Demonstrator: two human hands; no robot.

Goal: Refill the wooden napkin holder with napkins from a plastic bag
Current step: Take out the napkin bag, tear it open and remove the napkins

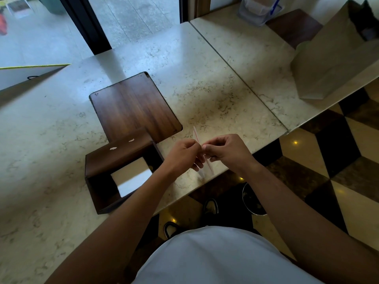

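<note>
Napkin holder [123, 173] beside wooden lid [135, 105]

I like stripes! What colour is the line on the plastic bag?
Red, along the clear plastic bag's edge, in the head view.

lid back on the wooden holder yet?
No, the lid lies flat on the counter behind the open wooden holder, while both hands pinch the plastic bag.
</note>
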